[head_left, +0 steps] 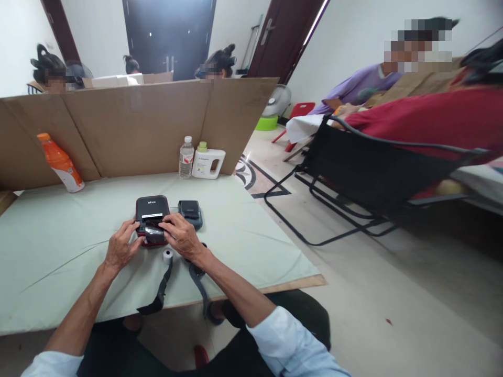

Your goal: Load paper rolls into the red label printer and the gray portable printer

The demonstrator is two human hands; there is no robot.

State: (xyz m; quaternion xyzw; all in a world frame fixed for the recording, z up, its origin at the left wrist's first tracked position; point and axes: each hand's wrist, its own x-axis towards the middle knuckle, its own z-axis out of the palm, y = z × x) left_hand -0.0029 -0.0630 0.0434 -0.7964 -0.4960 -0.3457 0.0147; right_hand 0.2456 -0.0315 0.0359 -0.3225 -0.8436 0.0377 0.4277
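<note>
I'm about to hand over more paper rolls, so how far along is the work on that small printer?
Done: the printer lies with its lid open. In hand: the left hand and right hand both work at its open bay. Left: the paper roll sits on the table, not loaded, and the second device lies untouched beside it.

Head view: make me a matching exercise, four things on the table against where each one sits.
Things:
1. orange bottle
2. white jug
3. paper roll
4. small dark device

Places:
A. near the front edge, between the two wrists
B. far left, leaning on the cardboard wall
C. just right of the black printer that both hands touch
D. far side, beside the clear water bottle

Pairs: 1-B, 2-D, 3-A, 4-C
</note>
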